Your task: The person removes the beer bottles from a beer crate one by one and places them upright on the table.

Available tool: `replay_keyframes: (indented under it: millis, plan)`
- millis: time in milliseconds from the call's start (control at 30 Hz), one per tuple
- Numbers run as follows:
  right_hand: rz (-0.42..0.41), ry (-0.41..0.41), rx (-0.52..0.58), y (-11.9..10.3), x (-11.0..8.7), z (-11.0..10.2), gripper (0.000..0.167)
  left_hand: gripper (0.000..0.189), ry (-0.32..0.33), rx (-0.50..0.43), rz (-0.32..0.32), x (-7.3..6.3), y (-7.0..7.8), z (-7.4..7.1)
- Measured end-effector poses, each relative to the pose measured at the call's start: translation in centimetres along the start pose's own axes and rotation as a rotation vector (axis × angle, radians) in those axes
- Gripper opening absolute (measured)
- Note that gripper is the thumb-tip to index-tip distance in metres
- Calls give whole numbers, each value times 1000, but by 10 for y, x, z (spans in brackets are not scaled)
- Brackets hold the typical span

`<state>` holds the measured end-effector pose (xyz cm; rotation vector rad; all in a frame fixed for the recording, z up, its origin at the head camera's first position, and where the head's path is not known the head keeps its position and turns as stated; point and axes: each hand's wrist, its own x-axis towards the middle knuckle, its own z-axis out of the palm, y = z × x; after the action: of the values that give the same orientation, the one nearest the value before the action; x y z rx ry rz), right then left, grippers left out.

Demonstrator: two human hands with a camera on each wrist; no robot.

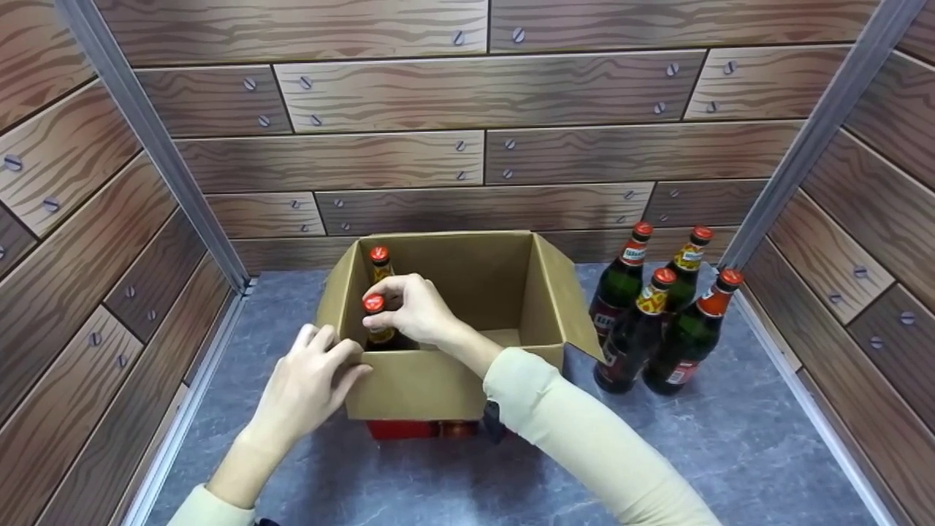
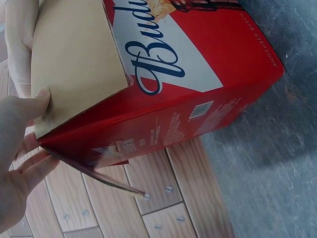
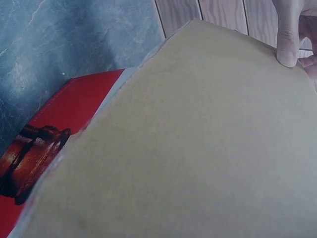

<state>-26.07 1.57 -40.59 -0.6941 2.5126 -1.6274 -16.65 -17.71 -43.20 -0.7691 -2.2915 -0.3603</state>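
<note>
An open cardboard box point(image 1: 416, 383) stands in the middle with its flaps folded outward. My left hand point(image 1: 307, 376) grips its near left corner; in the left wrist view the thumb point(image 2: 42, 100) lies on the flap and the fingers are against the side. My right hand point(image 1: 420, 310) reaches over the near wall and pinches a beer bottle point(image 1: 375, 304) by its red-capped neck. That bottle is upright in the near left corner inside, its lower body hidden by the wall. Behind it stands another beer bottle point(image 1: 380, 269) in the box.
Several dark green beer bottles point(image 1: 661, 343) stand upright in a group right of the box, near its right flap point(image 1: 570, 292). Wood-patterned panels point(image 1: 467, 95) enclose the grey marbled surface point(image 1: 760, 438). The box's outer face point(image 2: 213, 54) is red with white printing.
</note>
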Motion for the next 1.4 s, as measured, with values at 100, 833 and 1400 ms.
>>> replay_keyframes:
  millis: [100,833,1400]
  plan:
    - [3,2,0,-1,-1,0,23,26,-1,3,0,0,0,0]
    - [17,128,-55,-4,-8,-5,21,25,-11,14,-25,0,1,-1]
    - [23,259,-73,-6,-20,-19,16,26,-11,19,-28,0,1,1]
